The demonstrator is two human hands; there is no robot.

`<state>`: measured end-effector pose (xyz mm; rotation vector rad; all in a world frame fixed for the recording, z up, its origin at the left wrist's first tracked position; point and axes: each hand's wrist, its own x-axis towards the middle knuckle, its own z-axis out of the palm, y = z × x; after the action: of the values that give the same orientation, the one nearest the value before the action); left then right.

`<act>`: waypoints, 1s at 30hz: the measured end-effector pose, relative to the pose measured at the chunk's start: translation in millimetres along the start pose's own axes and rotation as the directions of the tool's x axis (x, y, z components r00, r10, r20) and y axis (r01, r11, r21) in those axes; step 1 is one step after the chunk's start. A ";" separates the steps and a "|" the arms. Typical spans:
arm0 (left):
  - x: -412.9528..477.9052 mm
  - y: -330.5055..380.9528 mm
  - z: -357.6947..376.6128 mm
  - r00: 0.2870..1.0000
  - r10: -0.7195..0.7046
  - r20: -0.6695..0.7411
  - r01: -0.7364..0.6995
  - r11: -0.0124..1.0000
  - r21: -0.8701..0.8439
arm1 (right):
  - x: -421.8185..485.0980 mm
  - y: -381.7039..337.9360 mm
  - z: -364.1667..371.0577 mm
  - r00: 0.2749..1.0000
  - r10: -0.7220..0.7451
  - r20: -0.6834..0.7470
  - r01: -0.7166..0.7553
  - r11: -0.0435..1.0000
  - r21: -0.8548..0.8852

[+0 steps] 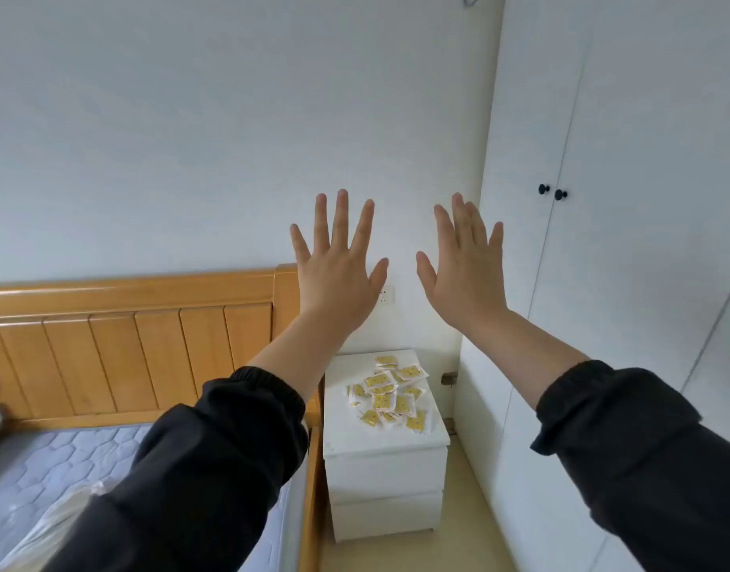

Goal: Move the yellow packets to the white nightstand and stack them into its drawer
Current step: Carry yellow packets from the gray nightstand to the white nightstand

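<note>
Against the pale wall, the left hand (338, 268) and the right hand (464, 270) were held up side by side, fingers straight and spread, holding nothing. At six o'clock below them, the yellow packets (390, 392) lay in a loose heap on top of the white nightstand (342, 433), both drawers (386, 474) closed. At eight o'clock stood a wooden bed (128, 324).

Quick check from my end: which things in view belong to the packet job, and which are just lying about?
For the job: yellow packets, loose on the white nightstand; its shut drawers; left hand and right hand, both empty.
Just lying about: wooden headboard, mattress, plastic bag, wardrobe, wall socket.
</note>
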<state>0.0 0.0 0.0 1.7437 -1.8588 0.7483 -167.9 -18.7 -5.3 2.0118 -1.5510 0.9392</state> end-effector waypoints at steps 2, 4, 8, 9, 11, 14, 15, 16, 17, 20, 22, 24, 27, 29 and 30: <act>-3.6 -0.3 7.0 1.000 -0.004 0.025 0.004 1.000 0.006 | -3.1 -1.1 5.3 1.000 0.018 0.011 -0.018 1.000 -0.014; -11.4 -3.2 21.8 0.999 0.003 0.048 -0.003 1.000 0.001 | -11.8 -0.2 17.2 0.999 0.017 0.050 -0.016 0.999 -0.033; -39.1 -4.3 53.7 0.992 0.024 0.123 -0.019 0.999 -0.044 | -40.2 -1.9 47.3 0.989 0.041 0.140 -0.040 0.999 -0.013; -49.5 -5.0 64.6 0.988 0.025 0.155 -0.017 0.998 -0.053 | -51.0 -2.8 56.9 0.985 0.050 0.167 -0.047 0.999 -0.018; -75.9 -6.8 87.1 0.973 0.027 0.228 -0.011 0.998 -0.068 | -78.1 -5.6 78.0 0.970 0.057 0.235 -0.054 0.998 -0.022; -118.2 -8.7 117.2 0.953 0.022 0.302 0.006 0.996 -0.091 | -122.4 -9.4 107.9 0.933 0.071 0.352 -0.072 0.997 -0.011; -131.7 -8.7 124.8 0.944 0.017 0.330 0.014 0.996 -0.092 | -136.2 -11.2 115.2 0.921 0.075 0.383 -0.077 0.997 -0.011; -145.3 -8.7 132.2 0.931 0.006 0.364 0.029 0.995 -0.091 | -150.1 -12.9 122.5 0.907 0.077 0.414 -0.079 0.997 -0.011; -158.8 -8.9 138.3 0.919 -0.002 0.395 0.040 0.995 -0.089 | -163.4 -15.0 128.1 0.895 0.078 0.439 -0.078 0.997 -0.018; -196.2 -9.8 148.0 0.885 -0.016 0.466 0.059 0.995 -0.078 | -199.5 -22.5 138.2 0.863 0.079 0.498 -0.087 0.996 -0.007; -217.7 -9.5 147.3 0.866 -0.025 0.499 0.072 0.995 -0.075 | -219.3 -28.0 138.7 0.838 0.079 0.540 -0.096 0.995 0.002; -240.0 -8.4 140.1 0.847 -0.058 0.529 0.113 0.991 -0.073 | -238.7 -34.9 134.7 0.816 0.062 0.575 -0.094 0.995 0.025; -281.7 -2.4 124.0 0.798 -0.110 0.592 0.168 0.985 -0.042 | -272.1 -45.2 120.5 0.794 0.011 0.607 -0.084 0.992 0.092; -313.6 3.5 111.8 0.757 -0.156 0.634 0.200 0.980 0.002 | -295.6 -50.8 111.0 0.779 -0.028 0.626 -0.070 0.989 0.131; -328.8 6.7 105.4 0.738 -0.184 0.649 0.221 0.975 0.025 | -305.6 -52.9 106.8 0.770 -0.052 0.636 -0.054 0.988 0.147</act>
<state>19.5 170.3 -299.9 2.3204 -2.0084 -0.0289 -134.8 126.0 -297.8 2.6257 -1.8481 0.3730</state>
